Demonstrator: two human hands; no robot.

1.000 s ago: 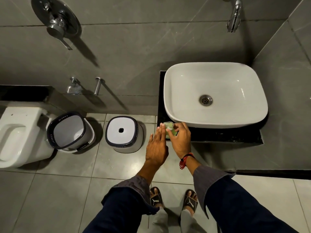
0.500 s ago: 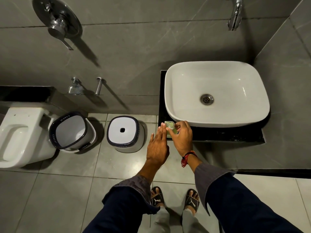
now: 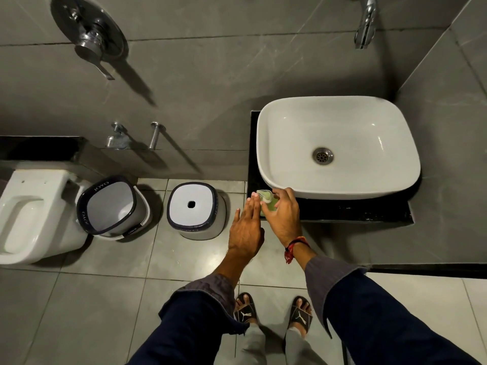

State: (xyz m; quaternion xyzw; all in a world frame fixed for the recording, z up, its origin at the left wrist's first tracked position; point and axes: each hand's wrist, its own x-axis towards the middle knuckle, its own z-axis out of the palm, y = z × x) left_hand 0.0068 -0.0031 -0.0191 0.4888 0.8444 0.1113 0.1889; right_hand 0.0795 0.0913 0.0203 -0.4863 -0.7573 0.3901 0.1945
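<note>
At the near-left counter (image 3: 355, 214) corner, gripping the soap bottle (image 3: 266, 202) with right hand (image 3: 283, 216), left hand (image 3: 246, 227) flat at nine o'clock over open floor (image 3: 184, 259).

Walls: large grey stone-look tiles (image 3: 237, 69), meeting in a corner at 2 o'clock
Floor: grey tiles (image 3: 100, 306) with pale grout, from 9 to 4 o'clock
Basin: white bowl (image 3: 342, 119) on a black counter (image 3: 355, 210) at 2 o'clock, chrome spout (image 3: 365, 25) at 1 o'clock
Shower mixer: chrome (image 3: 89, 35), 11 o'clock, throwing a hard shadow
Toilet: white (image 3: 34, 185), 9 o'clock, bucket (image 3: 101, 186) and stool (image 3: 184, 196) beside it
</note>
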